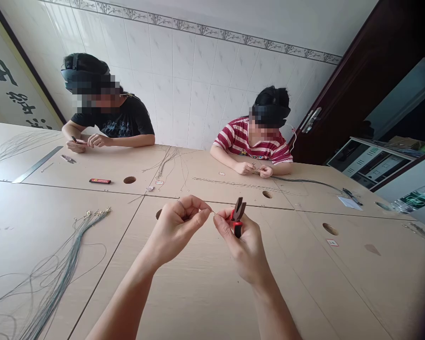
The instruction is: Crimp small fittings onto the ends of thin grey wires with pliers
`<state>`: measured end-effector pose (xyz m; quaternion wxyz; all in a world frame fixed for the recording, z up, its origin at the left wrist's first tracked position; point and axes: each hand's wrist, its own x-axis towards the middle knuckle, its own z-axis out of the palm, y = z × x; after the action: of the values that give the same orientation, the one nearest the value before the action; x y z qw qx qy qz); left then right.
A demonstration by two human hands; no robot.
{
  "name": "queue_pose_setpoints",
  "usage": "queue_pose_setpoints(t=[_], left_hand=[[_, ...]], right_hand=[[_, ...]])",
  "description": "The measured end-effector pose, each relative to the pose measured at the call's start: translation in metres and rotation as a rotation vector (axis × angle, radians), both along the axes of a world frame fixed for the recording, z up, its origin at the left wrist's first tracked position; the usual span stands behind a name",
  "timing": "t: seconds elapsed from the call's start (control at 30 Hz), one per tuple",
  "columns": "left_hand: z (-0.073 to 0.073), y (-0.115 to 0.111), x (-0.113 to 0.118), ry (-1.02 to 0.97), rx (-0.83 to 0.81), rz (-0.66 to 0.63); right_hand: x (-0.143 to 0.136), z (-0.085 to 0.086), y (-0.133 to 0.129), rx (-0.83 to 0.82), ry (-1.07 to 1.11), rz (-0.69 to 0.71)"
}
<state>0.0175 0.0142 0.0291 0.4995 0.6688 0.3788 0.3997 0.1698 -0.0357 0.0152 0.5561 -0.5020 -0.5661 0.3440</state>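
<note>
Above the middle of the table, my left hand (177, 231) is closed, thumb and forefinger pinching a very thin strand (213, 212). Facing it, my right hand (243, 243) pinches the same strand with thumb and forefinger. A pair of pliers (238, 213) with red and black handles is also held in my right hand, jaws pointing up and slightly apart. The strand's exact kind is too small to make out. To the left lies a bundle of long grey-green cords (72, 255) with small gold-coloured ends.
Across the table sit a person in black (127, 118) and a person in red stripes (233, 134), both handling small things. A metal ruler (38, 164), a red and black box (100, 181), more strands (165, 163), table holes (330, 229) and a bottle (418, 198) lie around.
</note>
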Motion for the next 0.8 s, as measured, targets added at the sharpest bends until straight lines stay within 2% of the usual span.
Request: queue_pose_setpoints(t=[0.37,0.8], left_hand=[[-0.0062,0.0002,0.0019,0.04,0.027,-0.017],[0.0022,0.0007,-0.0033,0.076,0.024,-0.025]], right_hand=[[0.0006,-0.0006,0.0006,0.026,-0.034,-0.047],[0.0022,0.0009,-0.001,0.017,-0.063,0.018]])
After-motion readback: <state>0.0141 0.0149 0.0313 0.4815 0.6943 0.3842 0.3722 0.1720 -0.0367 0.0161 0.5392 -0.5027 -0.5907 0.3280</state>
